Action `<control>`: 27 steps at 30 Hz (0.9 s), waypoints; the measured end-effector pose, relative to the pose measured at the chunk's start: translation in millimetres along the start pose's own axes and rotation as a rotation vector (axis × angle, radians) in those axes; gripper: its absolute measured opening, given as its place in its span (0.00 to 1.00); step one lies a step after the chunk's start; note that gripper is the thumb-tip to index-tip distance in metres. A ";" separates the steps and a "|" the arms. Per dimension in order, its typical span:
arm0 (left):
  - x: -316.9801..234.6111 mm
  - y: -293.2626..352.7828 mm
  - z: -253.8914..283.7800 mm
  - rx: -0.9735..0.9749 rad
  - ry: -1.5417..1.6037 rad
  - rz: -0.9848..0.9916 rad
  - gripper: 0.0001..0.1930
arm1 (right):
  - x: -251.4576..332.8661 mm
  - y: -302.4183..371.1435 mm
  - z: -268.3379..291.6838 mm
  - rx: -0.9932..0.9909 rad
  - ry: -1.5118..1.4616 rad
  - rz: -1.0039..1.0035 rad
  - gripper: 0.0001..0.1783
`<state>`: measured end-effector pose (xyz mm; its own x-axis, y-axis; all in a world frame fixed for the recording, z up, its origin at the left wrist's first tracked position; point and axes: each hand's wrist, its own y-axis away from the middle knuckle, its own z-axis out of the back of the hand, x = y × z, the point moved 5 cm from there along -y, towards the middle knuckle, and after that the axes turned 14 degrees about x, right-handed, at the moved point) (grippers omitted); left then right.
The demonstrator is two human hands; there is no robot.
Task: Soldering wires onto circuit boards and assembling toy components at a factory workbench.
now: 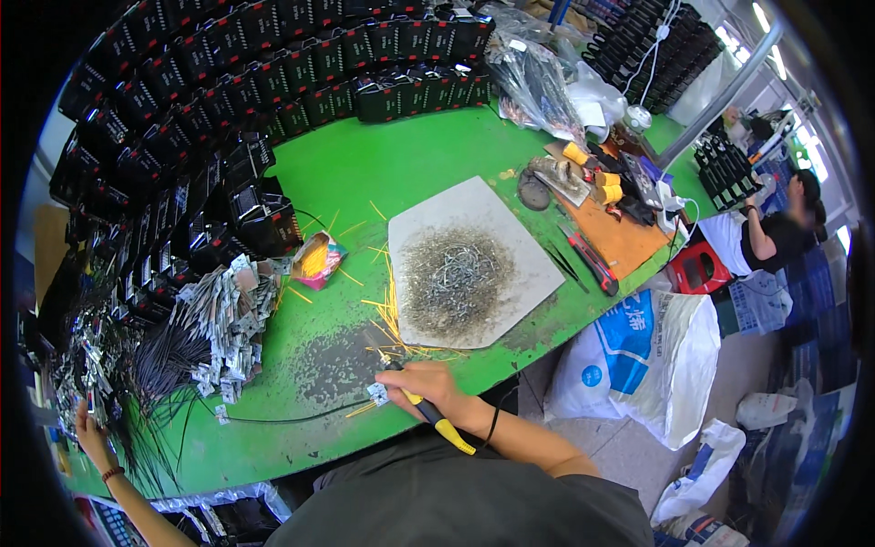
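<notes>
Right hand (434,383) clamped around slender yellow-and-black tool (448,431), likely for control; left hand (92,441), grip unclear, at silver-ended black cables (169,360), seemingly heaped within reach.

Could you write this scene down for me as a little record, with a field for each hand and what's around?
Left hand: at a heap of dark cables and silvery pieces; grip unclear
Right hand: gripping a yellow-and-black pen-shaped tool
Near right hand: thin dark cable lying on the green table
Table centre: pale board, its middle dark and littered
Far side: rows of black cases
Background right: another person
</notes>
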<state>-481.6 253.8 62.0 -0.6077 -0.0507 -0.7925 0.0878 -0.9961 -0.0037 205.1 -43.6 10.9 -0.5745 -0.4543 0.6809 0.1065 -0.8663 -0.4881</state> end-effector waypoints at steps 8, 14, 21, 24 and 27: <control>-250.3 149.5 -92.5 -0.166 0.058 -0.652 0.12 | 5.7 -8.1 17.7 0.007 -0.241 -0.081 0.10; -394.2 197.4 -242.3 0.520 0.352 -0.913 0.08 | 48.8 -35.0 87.4 -0.288 -0.030 0.154 0.16; -403.2 208.4 -342.9 1.082 0.812 -0.470 0.06 | 83.5 -102.6 90.4 -0.150 0.163 0.523 0.22; -408.6 209.2 -348.6 1.263 0.940 -0.408 0.09 | 82.3 -113.0 94.3 -0.162 0.184 0.534 0.19; -421.9 204.3 -342.3 1.173 0.366 -0.654 0.13 | 69.2 -122.1 97.8 -0.253 0.151 0.536 0.19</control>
<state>63.0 96.3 186.9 -0.0261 0.2821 -0.9590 -0.9454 -0.3186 -0.0680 231.6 10.5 171.0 -0.6046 -0.7629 0.2289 0.2271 -0.4406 -0.8685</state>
